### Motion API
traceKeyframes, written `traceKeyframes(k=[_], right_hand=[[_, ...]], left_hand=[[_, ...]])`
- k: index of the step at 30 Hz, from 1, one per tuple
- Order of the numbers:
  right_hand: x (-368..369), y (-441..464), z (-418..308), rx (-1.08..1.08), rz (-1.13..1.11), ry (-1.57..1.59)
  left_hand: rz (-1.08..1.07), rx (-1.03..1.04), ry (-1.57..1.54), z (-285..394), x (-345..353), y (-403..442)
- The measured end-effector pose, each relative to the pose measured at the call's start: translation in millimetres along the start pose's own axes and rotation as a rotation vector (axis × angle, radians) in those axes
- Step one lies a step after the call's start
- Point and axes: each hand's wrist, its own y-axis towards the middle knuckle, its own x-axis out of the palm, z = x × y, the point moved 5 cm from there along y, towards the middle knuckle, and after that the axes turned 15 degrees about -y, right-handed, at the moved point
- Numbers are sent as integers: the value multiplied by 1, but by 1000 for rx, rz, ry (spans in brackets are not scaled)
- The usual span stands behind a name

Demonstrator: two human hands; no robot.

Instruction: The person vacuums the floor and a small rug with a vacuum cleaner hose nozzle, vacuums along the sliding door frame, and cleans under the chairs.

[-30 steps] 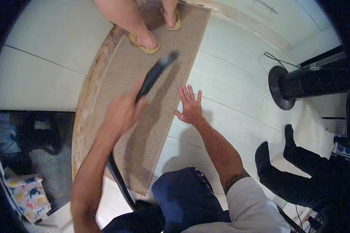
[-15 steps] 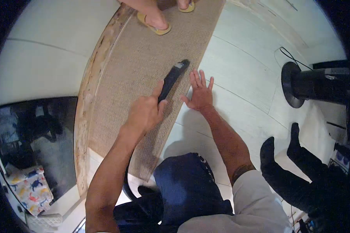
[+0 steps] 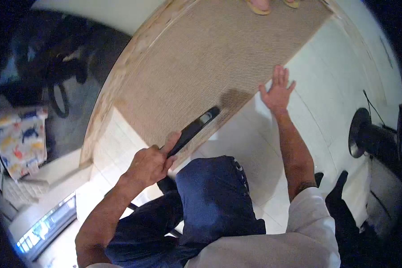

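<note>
The wand (image 3: pixel 194 130) is being gripped in the left hand (image 3: pixel 149 165), its near end being enclosed by curled fingers. Its long axis is being pointed forward and rightward from that grip, roughly parallel to the long edge of the mat (image 3: pixel 219 58). Its tip is being held over the mat, just inside that edge; whether the mat is being touched cannot be told. Well apart, beyond the tip, the right hand (image 3: pixel 278 93) is being held palm down, fingers spread, at the same edge, nothing being grasped by it.
</note>
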Motion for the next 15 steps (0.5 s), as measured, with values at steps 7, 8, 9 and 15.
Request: traceKeyframes(k=[7,8,9,15], right_hand=[[12,1,7,-21,79,-66],[12,1,8,-8,72,-63],[12,-1,8,-1,61,-55],[20,-4,23,-82,24,10]], left_hand=[[-55,-201,47,-96,51,-147],[-73,-247,73,-115,59,-172],[-94,-303,96,-134,68,-201],[-149,-832,211,-177,108,-404]])
